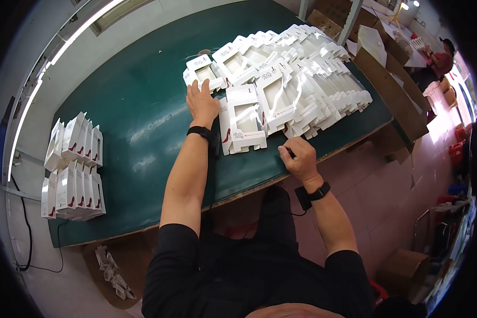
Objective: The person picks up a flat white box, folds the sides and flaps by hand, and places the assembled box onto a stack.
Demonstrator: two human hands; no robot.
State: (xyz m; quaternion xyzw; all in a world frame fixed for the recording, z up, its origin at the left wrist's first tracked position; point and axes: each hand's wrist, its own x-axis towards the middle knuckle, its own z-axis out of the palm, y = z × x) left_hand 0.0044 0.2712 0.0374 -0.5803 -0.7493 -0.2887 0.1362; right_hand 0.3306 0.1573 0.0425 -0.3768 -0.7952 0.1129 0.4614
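My left hand (202, 104) is stretched out over the green table, its fingertips at the near edge of a flat white window carton (200, 63). The fingers are apart, and I see nothing held in them. Curled into a loose fist, my right hand (300, 158) is near the table's front edge, with nothing visible in it. Between the hands lies another flattened white carton (245, 117) with a cut-out window and a red shoe print. Beyond it, overlapping rows of similar flat cartons (323, 87) spread to the right.
Folded-up white cartons (73, 192) stand in two groups at the table's left end. Large brown cardboard boxes (392, 95) stand against the right end. Below the left front edge, a brown container (98, 273) holds white scraps. A person (441, 59) sits far right.
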